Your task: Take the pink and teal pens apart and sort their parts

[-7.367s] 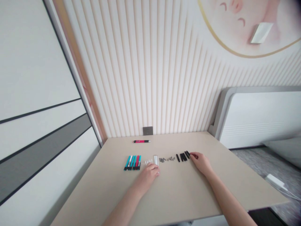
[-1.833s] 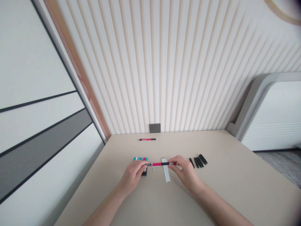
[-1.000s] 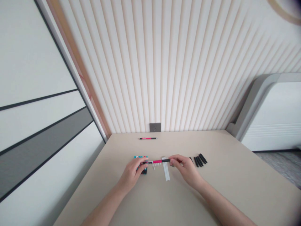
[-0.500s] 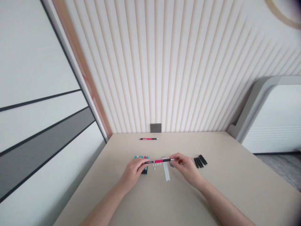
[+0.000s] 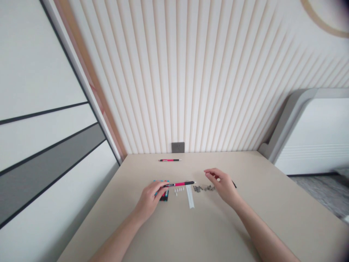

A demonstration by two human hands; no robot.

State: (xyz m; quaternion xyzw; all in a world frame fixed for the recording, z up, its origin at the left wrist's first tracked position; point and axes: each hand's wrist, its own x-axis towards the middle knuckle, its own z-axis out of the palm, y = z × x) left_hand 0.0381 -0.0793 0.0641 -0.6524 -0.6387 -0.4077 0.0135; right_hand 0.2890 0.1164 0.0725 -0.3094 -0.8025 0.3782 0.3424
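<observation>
Pen: pink-and-black pen (image 5: 178, 184), held level above the beige table (image 5: 218, 227), its tip pointing right.
Left hand (image 5: 149, 201): fingers closed on the pen's left end, over a group of teal pens (image 5: 164, 195).
Right hand (image 5: 222, 182): half open, fingers loosely curled, holding nothing visible, just beyond a row of small grey parts (image 5: 204, 188).
Nearby: white strips (image 5: 190, 196), small white pieces (image 5: 178, 191).

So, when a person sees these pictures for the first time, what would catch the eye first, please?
The eye would probably go first to the pink-and-black pen, held in the left hand near the middle of the pale table. The right hand is open to the right of it, beside a row of small grey parts. Behind them, the tall ribbed wall panel fills most of the view.
</observation>
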